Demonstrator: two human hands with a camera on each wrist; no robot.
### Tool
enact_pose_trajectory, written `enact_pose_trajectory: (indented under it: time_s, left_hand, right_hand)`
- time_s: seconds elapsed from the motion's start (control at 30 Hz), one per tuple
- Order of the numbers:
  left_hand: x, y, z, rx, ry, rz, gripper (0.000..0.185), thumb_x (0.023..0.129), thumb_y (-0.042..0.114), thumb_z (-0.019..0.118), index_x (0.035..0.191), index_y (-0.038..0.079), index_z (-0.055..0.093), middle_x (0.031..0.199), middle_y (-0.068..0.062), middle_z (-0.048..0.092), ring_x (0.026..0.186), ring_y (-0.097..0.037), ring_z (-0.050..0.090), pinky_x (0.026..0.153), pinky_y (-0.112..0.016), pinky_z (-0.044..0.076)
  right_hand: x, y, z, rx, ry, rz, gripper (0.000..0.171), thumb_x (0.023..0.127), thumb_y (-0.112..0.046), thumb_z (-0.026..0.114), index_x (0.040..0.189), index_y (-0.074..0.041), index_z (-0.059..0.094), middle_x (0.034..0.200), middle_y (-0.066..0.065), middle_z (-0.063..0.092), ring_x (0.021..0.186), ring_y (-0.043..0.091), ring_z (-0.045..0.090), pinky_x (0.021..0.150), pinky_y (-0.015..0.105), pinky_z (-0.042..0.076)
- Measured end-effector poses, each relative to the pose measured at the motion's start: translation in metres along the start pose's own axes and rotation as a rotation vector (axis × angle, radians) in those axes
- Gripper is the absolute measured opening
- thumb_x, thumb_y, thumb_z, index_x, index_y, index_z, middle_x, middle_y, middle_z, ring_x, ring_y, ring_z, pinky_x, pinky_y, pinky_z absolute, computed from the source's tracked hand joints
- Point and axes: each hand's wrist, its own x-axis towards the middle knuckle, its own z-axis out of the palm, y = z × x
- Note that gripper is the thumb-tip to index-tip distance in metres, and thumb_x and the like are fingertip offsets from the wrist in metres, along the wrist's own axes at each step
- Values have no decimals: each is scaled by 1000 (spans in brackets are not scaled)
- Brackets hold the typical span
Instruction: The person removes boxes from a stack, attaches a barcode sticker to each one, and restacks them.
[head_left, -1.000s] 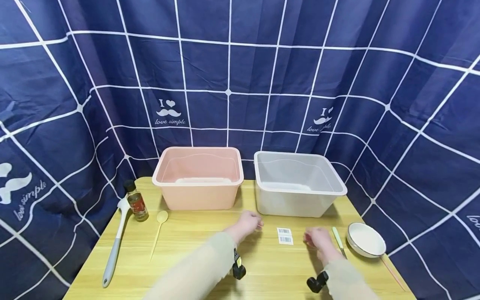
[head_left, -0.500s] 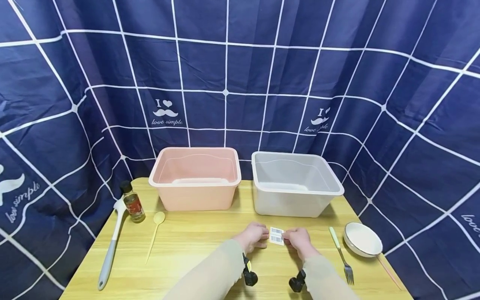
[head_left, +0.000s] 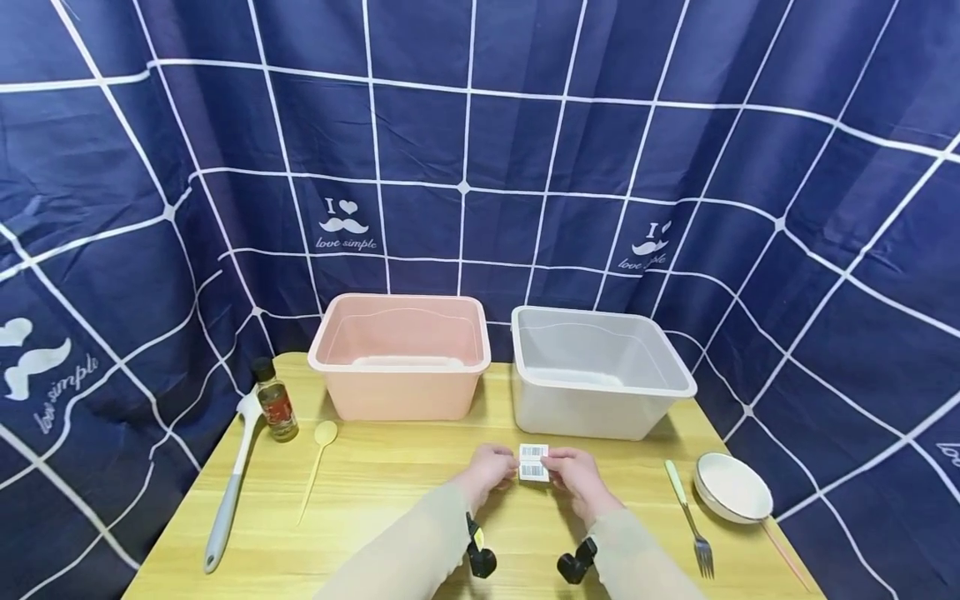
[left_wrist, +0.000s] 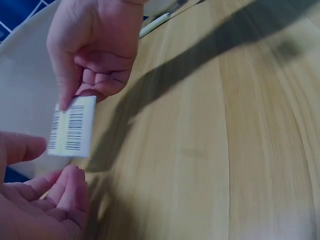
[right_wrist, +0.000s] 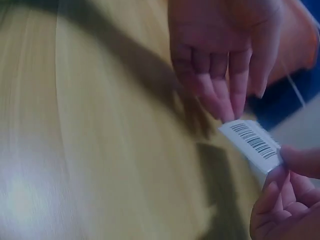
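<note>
A small white card with two barcodes (head_left: 533, 463) is raised off the wooden table between both hands. My right hand (head_left: 576, 472) pinches its right edge, thumb on the printed face and fingers behind, as the right wrist view shows on the card (right_wrist: 254, 146). On the other side is my left hand (head_left: 489, 468), its fingertips right at the card's left edge. In the left wrist view the thumb and fingers of this left hand (left_wrist: 40, 202) stand apart, with the card's end in front of the gap.
Behind the hands stand a pink bin (head_left: 399, 392) and a grey-white bin (head_left: 600, 408). At left are a sauce bottle (head_left: 277, 408), a yellow spoon (head_left: 318, 454) and a grey-handled utensil (head_left: 225, 517). A fork (head_left: 688, 517), a bowl (head_left: 733, 487) and a thin pink stick (head_left: 784, 554) lie right.
Both hands have come together at the card, the right one moving left. The card, flat on the table a second ago, is now lifted and has shifted a little left.
</note>
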Motion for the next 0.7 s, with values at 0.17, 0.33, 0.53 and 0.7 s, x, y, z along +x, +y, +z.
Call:
enact_pose_trajectory:
  time_s: [0.17, 0.33, 0.53, 0.7]
  left_hand:
    - [-6, -3, -26, -44, 22, 72, 14, 85, -2, 64, 98, -9, 65, 78, -5, 64, 64, -12, 58, 61, -26, 51]
    - [-20, -3, -58, -104, -13, 119, 12, 86, -4, 65, 96, -10, 65, 75, -2, 62, 64, -11, 57, 63, -26, 52]
    - [-39, 0, -87, -90, -19, 143, 18, 86, -3, 66, 102, -12, 66, 78, -3, 65, 69, -14, 61, 71, -38, 57]
    - [-46, 6, -92, -80, 87, 154, 19, 86, -1, 68, 102, -11, 68, 77, -3, 65, 67, -12, 60, 64, -30, 53]
  right_hand:
    - [-7, -11, 23, 26, -68, -26, 19, 84, 5, 69, 102, 10, 66, 79, 6, 65, 65, 13, 58, 57, 21, 47]
    - [-19, -19, 45, 23, -122, -92, 13, 85, 3, 70, 97, 8, 66, 78, 3, 64, 68, 14, 58, 63, 27, 49]
    - [-34, -27, 69, 17, -171, -147, 18, 85, 3, 70, 100, 9, 64, 81, 4, 67, 72, 15, 59, 66, 30, 48]
    - [-37, -32, 89, -161, -17, -378, 35, 77, 4, 77, 108, 6, 61, 96, 12, 60, 82, 19, 54, 71, 30, 46]
